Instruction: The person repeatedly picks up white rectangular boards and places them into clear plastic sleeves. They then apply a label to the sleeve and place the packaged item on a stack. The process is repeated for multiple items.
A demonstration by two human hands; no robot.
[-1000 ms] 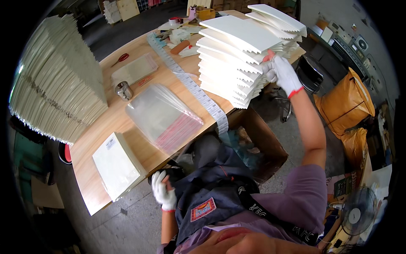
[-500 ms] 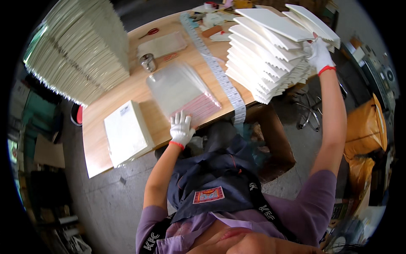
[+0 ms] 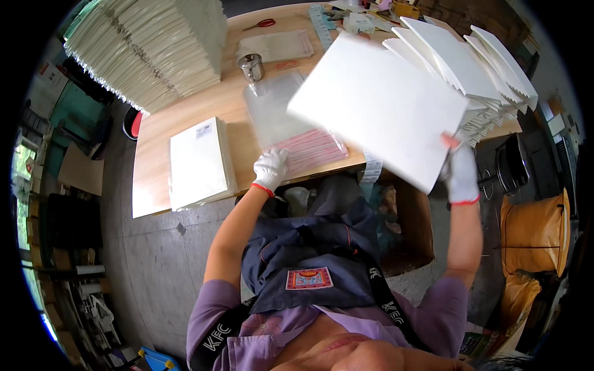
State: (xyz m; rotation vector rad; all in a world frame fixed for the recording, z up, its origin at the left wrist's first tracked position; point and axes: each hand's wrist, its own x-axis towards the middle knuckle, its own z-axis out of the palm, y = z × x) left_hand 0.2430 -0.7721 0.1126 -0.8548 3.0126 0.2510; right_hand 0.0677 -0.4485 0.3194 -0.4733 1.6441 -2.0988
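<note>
Right hand [image 3: 461, 176], gloved, pinches white booklet [image 3: 378, 108] by its lower corner, lifted above clear bag stack [image 3: 291, 120]. Left hand [image 3: 270, 170], gloved, fingers curled, rests on that stack's near edge. Step: transfer from fanned pile [image 3: 489, 68] right of stack. Next probably needs a bag mouth opened.

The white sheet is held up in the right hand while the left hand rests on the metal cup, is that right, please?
Not quite: the left hand rests on the clear bags, not the metal cup, which stands apart farther up the table. The head view shows it. The right hand does hold up the white sheet.
</note>
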